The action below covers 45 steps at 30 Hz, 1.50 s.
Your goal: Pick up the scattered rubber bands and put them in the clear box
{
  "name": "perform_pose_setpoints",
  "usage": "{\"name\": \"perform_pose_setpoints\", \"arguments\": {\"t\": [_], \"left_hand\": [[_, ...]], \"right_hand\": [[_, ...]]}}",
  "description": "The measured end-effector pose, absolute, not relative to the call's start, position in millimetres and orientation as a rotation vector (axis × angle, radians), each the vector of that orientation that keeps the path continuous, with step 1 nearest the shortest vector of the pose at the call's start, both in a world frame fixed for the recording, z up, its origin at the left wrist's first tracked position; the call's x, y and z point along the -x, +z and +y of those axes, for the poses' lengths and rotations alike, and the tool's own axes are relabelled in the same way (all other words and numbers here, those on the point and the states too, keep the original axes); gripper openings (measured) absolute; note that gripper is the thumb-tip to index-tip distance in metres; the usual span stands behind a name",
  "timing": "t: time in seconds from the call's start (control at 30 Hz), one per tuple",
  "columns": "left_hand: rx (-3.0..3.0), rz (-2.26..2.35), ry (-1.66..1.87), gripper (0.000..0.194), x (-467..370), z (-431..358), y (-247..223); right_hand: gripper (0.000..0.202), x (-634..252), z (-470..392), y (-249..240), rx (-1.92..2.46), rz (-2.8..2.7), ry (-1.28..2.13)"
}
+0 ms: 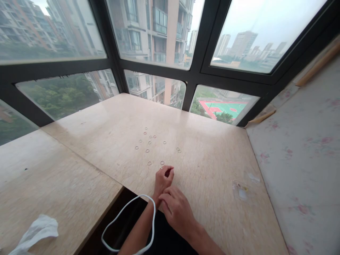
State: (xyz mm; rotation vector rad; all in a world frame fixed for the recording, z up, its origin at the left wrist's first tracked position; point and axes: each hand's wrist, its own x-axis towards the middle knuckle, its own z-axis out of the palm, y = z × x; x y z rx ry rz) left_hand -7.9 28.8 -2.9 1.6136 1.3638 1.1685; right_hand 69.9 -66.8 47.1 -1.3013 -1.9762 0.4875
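Observation:
Several small thin rings (pixel 147 151) lie scattered on the marble-patterned surface (pixel 212 159) in the middle. My left hand (pixel 162 179) rests just below two of the rings, its fingers curled toward the thumb; something dark red shows in the hollow between them, too small to make out. Nearer to me, my right hand (pixel 175 207) is beside the left wrist, with its fingers bent and pressed together. What the right fingers hold, if anything, is hidden.
A white cable (pixel 154 219) loops over the left forearm. Crumpled white tissue (pixel 42 228) lies at the lower left, and a small clear plastic packet (pixel 242 191) at the right. Dark-framed windows border the far side; a papered wall (pixel 300 159) stands on the right.

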Motion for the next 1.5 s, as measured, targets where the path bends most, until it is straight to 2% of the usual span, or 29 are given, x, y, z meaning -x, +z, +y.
{"name": "perform_pose_setpoints", "arguments": {"t": [0.27,0.47,0.67,0.9,1.0,1.17,1.33,1.5], "left_hand": [[-1.587,1.360,1.162,0.016,12.0,27.1,5.9],[-1.690,1.520,1.163,0.016,34.0,39.7,18.3],[-1.986,1.779,0.742,0.024,54.8,56.3,28.9],[-2.168,1.844,0.336,0.026,41.7,66.6,33.6],[-2.251,1.829,0.245,0.027,38.8,72.7,37.8],[-2.263,1.742,0.159,0.017,40.4,85.7,46.3],[-2.223,1.649,0.179,0.009,41.6,95.3,50.3],[-1.904,1.507,0.465,0.011,24.8,91.3,53.0]], "right_hand": [[0.022,-119.1,-70.6,25.6,1.357,-1.711,0.636],[0.020,-132.0,-82.1,10.6,1.368,-1.632,0.735],[0.022,-126.3,-82.8,10.3,1.360,-1.708,0.639],[0.024,-127.9,-84.7,10.0,1.337,-1.754,0.623],[0.025,-127.3,-85.0,10.1,1.335,-1.755,0.602],[0.025,-126.4,-84.4,10.9,1.338,-1.747,0.587],[0.025,-126.9,-84.0,11.1,1.345,-1.749,0.592],[0.024,-127.7,-84.6,10.2,1.351,-1.750,0.583]]}}
